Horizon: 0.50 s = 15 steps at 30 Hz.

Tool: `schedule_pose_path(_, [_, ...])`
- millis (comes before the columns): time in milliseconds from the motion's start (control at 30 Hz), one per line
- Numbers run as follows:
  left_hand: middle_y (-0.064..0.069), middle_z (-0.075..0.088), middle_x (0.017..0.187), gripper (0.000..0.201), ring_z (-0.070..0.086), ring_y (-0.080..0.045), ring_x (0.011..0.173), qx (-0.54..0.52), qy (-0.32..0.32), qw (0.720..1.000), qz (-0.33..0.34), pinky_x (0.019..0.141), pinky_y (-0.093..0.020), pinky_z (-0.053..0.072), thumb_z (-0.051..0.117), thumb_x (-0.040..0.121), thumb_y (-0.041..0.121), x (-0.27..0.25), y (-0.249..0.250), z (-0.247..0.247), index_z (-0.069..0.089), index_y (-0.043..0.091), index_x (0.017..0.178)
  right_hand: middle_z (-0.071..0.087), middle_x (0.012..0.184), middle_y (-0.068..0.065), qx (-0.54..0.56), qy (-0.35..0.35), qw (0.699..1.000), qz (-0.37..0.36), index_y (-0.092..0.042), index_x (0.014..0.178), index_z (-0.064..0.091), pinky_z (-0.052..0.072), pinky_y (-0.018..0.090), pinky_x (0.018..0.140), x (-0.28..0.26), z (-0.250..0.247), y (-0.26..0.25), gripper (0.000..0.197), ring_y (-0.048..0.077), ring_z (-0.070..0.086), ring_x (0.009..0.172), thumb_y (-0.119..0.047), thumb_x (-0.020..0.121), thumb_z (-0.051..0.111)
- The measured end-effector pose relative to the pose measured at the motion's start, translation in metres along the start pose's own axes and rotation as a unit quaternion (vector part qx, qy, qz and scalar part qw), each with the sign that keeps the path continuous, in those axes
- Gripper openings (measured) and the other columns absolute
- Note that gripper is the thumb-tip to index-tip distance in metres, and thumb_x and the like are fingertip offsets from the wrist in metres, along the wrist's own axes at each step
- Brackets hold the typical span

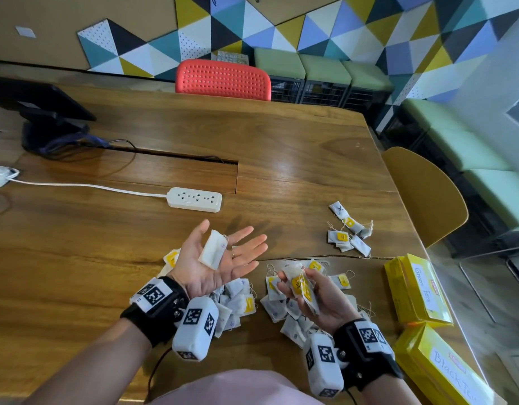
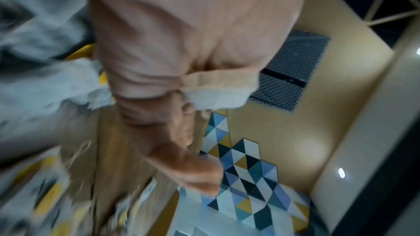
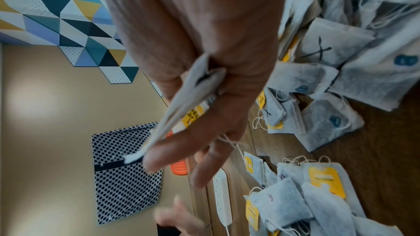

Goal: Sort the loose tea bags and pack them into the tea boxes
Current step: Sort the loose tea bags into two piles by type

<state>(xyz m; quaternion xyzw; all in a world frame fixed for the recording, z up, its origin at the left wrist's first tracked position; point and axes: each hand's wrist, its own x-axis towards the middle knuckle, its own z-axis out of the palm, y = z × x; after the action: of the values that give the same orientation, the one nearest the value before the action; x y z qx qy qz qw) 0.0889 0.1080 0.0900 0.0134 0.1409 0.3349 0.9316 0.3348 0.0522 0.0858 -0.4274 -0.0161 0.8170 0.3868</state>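
My left hand (image 1: 223, 258) is turned palm up above the wooden table (image 1: 281, 147), fingers spread, and one white tea bag (image 1: 213, 249) lies loose on the palm. The left wrist view is blurred; it shows the left hand (image 2: 181, 96) with that tea bag (image 2: 218, 94). My right hand (image 1: 310, 296) pinches a small bunch of tea bags (image 1: 302, 287) with yellow tags, also seen as the held tea bags (image 3: 181, 110) in the right hand (image 3: 204, 60). Under both hands lies a pile of loose tea bags (image 1: 281, 314). Two yellow boxes stand at the right edge, "Green Tea" (image 1: 418, 290) and "Black Tea" (image 1: 442, 369).
A small separate group of tea bags (image 1: 348, 235) lies farther right on the table. A white power strip (image 1: 194, 199) with its cord runs left. A monitor stand (image 1: 48, 118) sits far left. A red chair (image 1: 223, 80) and a yellow chair (image 1: 427, 194) border the table.
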Motion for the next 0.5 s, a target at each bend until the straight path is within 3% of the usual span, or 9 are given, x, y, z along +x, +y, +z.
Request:
schedule_pose_path(67, [-0.021,0.058,0.126,0.055,0.067,-0.030,0.090,0.078,0.117,0.990,-0.001,0.060,-0.031,0.059,0.038,0.097,0.038,0.003,0.005,0.004,0.051,-0.002,0.132,0.065,0.107,0.019,-0.002,0.003,1.000,-0.002,0.008,0.105,0.065,0.053,0.025,0.038,-0.001,0.001,0.000,0.046,0.023,0.073,0.075,-0.029,0.081,0.052])
schedule_pose_path(133, [-0.013,0.061,0.097,0.030,0.057,-0.014,0.059,0.257,0.246,0.934,0.024,0.039,-0.018,0.044,0.040,0.098,0.016,0.006,0.011,0.004,0.057,0.000,0.116,0.067,0.104,0.017,0.005,0.006,1.000,-0.001,0.008,0.105,0.065,0.053,0.025,0.037,-0.001,0.001,0.000,0.047,0.022,0.073,0.076,-0.029,0.081,0.051])
schedule_pose_path(200, [-0.009,0.060,0.096,0.019,0.057,-0.012,0.063,0.468,0.324,0.820,0.061,0.043,-0.018,0.045,0.041,0.098,0.007,0.005,0.016,-0.001,0.060,0.008,0.103,0.068,0.102,0.017,0.014,0.011,1.000,0.003,0.007,0.105,0.065,0.053,0.025,0.037,-0.002,0.000,0.000,0.046,0.023,0.073,0.077,-0.030,0.084,0.049])
schedule_pose_path(267, [-0.004,0.061,0.111,0.019,0.062,-0.016,0.092,0.668,0.343,0.658,0.056,0.071,-0.025,0.051,0.044,0.098,0.010,0.002,0.023,-0.012,0.062,0.016,0.101,0.068,0.105,0.020,0.018,0.012,1.000,0.005,0.008,0.104,0.067,0.054,0.026,0.039,-0.002,-0.001,0.001,0.047,0.024,0.073,0.078,-0.030,0.084,0.049])
schedule_pose_path(333, [0.000,0.056,0.126,0.019,0.054,-0.016,0.115,0.799,0.335,0.497,0.042,0.092,-0.027,0.042,0.049,0.096,0.015,-0.002,0.026,-0.022,0.063,0.021,0.108,0.067,0.110,0.021,0.010,0.020,1.000,-0.006,0.009,0.107,0.065,0.057,0.028,0.047,0.000,-0.003,0.003,0.047,0.027,0.072,0.085,-0.029,0.083,0.051])
schedule_pose_path(367, [0.000,0.053,0.130,0.022,0.050,-0.015,0.119,0.827,0.334,0.447,0.065,0.096,-0.026,0.039,0.052,0.094,0.016,-0.004,0.025,-0.023,0.063,0.022,0.111,0.066,0.114,0.021,0.003,0.029,0.999,-0.014,0.008,0.114,0.061,0.059,0.031,0.052,0.002,-0.003,0.004,0.047,0.029,0.072,0.089,-0.027,0.085,0.051])
schedule_pose_path(400, [0.002,0.051,0.131,0.023,0.048,-0.014,0.121,0.838,0.329,0.423,0.106,0.098,-0.026,0.037,0.055,0.092,0.017,-0.004,0.021,-0.020,0.064,0.024,0.113,0.064,0.119,0.023,0.001,0.039,0.999,-0.022,0.008,0.121,0.055,0.060,0.035,0.056,0.004,-0.003,0.004,0.046,0.032,0.071,0.091,-0.024,0.089,0.050])
schedule_pose_path(433, [0.006,0.052,0.128,0.023,0.049,-0.011,0.119,0.839,0.310,0.420,0.156,0.098,-0.025,0.037,0.057,0.091,0.019,-0.005,0.015,-0.013,0.064,0.026,0.112,0.061,0.124,0.025,0.002,0.045,0.999,-0.025,0.007,0.126,0.051,0.060,0.039,0.059,0.005,-0.001,0.005,0.043,0.034,0.070,0.093,-0.022,0.093,0.048])
schedule_pose_path(500, [0.013,0.057,0.116,0.018,0.056,-0.002,0.102,0.828,0.228,0.462,0.221,0.089,-0.021,0.042,0.062,0.089,0.021,-0.001,-0.001,0.005,0.066,0.032,0.103,0.060,0.124,0.025,-0.004,0.040,0.999,-0.026,0.006,0.125,0.050,0.059,0.045,0.064,0.009,0.004,0.005,0.038,0.035,0.069,0.094,-0.020,0.098,0.044])
